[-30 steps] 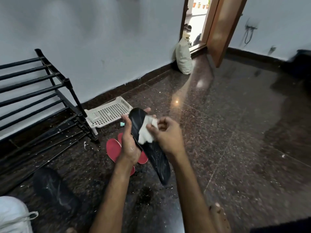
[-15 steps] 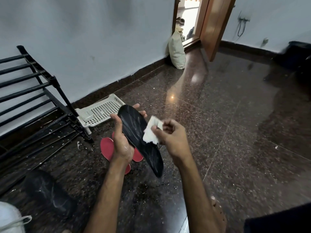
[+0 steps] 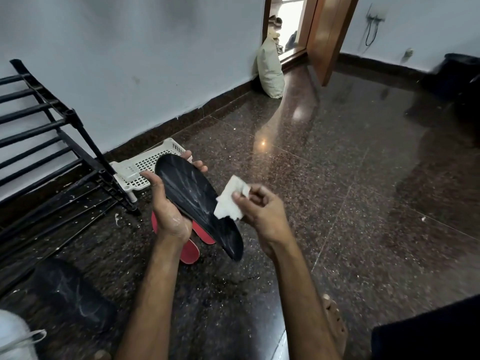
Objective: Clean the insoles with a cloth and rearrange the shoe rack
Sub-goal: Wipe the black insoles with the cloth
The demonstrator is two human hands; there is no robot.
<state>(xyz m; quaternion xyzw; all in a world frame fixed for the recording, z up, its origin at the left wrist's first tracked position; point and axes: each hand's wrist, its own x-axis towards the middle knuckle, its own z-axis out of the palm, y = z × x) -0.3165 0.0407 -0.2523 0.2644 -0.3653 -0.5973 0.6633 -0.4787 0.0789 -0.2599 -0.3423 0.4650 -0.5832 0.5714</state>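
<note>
in the head view i see the left hand (image 3: 168, 216) curled round the long black streaked insole (image 3: 192, 193), held above the floor, the right hand (image 3: 259, 211) pinching the crumpled white cloth (image 3: 230, 201) at its edge; i'd wipe flat, toe to heel; i count two black insoles, two flat red insoles (image 3: 189, 252), one cloth.

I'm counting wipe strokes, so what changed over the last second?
The right hand, pinching the white cloth, drew it from the middle of the black insole to its right edge. The left hand still holds that insole, which shows whitish streaks. The red insoles and the second black insole stay on the floor.
</note>
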